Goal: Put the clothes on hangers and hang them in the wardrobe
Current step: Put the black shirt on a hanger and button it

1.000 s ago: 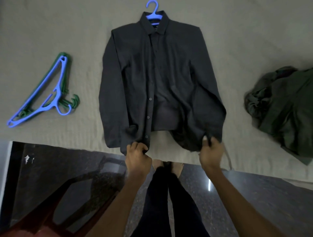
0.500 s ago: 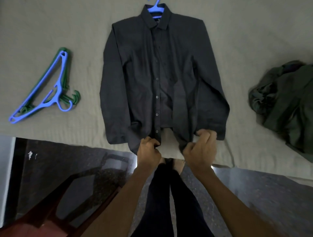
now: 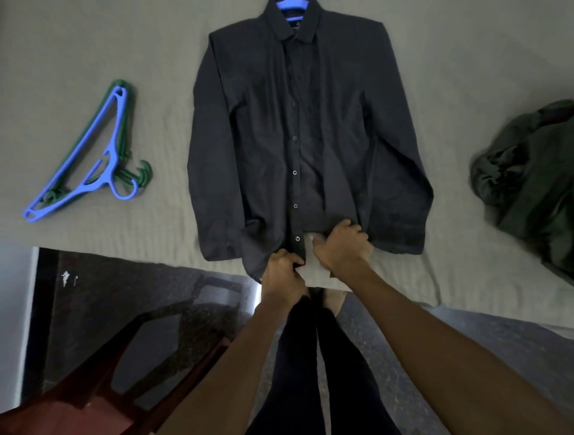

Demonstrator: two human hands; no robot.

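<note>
A dark long-sleeved shirt (image 3: 310, 130) lies flat on the bed, collar away from me, with a blue hanger (image 3: 290, 3) showing at its neck. Its two front panels meet down the button line. My left hand (image 3: 284, 271) pinches the bottom of the left front panel by the lowest button. My right hand (image 3: 341, 246) grips the hem of the right front panel close beside it. A small gap of bedsheet shows between the two hems.
The grey-green bedsheet (image 3: 93, 46) covers the bed. A spare blue hanger (image 3: 90, 158) lies on green hangers (image 3: 141, 174) at the left. A crumpled dark green garment (image 3: 534, 186) sits at the right. A red-brown chair (image 3: 102, 388) stands on the dark floor beside my legs.
My right hand has pulled the right front panel leftward until it meets the left panel, closing the shirt front. Both hands now sit close together at the hem.
</note>
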